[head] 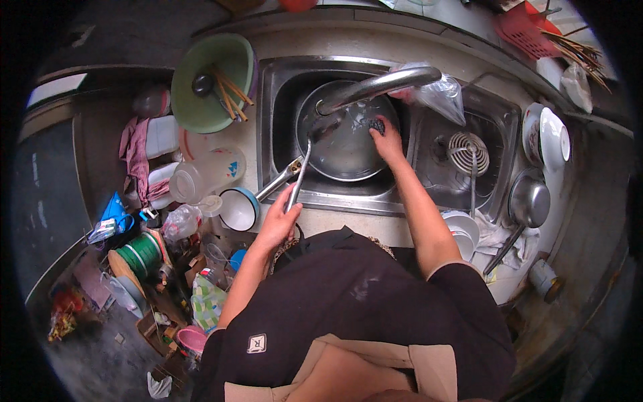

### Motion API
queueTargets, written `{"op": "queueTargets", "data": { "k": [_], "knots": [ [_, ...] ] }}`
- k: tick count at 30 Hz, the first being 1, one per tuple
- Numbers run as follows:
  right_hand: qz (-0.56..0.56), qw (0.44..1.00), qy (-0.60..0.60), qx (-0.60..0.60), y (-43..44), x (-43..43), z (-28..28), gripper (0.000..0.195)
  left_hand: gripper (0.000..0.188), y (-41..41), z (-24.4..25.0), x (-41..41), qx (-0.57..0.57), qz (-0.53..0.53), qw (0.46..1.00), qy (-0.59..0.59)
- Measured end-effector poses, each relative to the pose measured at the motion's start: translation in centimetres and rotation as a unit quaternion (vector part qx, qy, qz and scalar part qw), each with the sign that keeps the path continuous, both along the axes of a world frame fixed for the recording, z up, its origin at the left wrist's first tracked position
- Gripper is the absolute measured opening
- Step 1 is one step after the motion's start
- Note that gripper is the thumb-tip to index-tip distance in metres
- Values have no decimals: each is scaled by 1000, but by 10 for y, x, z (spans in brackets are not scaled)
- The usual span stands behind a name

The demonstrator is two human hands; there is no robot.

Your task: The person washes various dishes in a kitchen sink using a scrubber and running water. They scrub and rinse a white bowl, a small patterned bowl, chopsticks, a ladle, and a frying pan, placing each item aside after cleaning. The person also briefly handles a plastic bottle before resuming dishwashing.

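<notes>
A round metal pan [346, 161], with cloudy water in it, sits in the left basin of the steel sink [331, 200]. Its handle [276, 185] rests out over the near-left rim. My left hand [279, 216] grips the handle of a long metal utensil [301, 176], whose far end reaches over the pan; the shape of its head is hard to make out. In my right hand [389, 141] is a dark scouring pad [376, 126], held at the pan's right side. A curved chrome faucet [382, 86] arches over the pan and hides part of it.
A green basin [211, 55] holding a ladle and chopsticks stands left of the sink. An enamel mug [238, 210] and plastic jug [208, 173] lie nearby. A coiled strainer [468, 153] rests in the right basin. Bowls [550, 138] and a saucepan [530, 201] sit farther right.
</notes>
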State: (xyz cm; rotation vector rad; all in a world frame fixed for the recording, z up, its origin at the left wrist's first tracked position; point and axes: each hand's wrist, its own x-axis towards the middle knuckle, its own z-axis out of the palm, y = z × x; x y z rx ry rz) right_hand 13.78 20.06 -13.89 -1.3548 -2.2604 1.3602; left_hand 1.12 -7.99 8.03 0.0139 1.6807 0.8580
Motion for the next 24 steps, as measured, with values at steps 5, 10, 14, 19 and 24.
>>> {"op": "queueTargets", "data": {
  "k": [5,10,14,19,24],
  "knots": [
    [-48,994,-21,92,7,-28,-29,47,52,-16,-44,3,6,-306,866,396],
    [-90,972,30,-214,-29,-45,-53,41,55,-3,-55,4,-87,-399,823,395],
    [98,972,178,-118,-66,-49,-1,42,61,-9,-65,2,-90,-417,814,393],
    [222,963,149,24,-76,-54,24,44,64,-10,-69,-4,-98,-432,810,384],
    [215,971,39,94,-16,-43,-57,44,66,-1,-61,-14,-97,-434,817,367]
  ]
}}
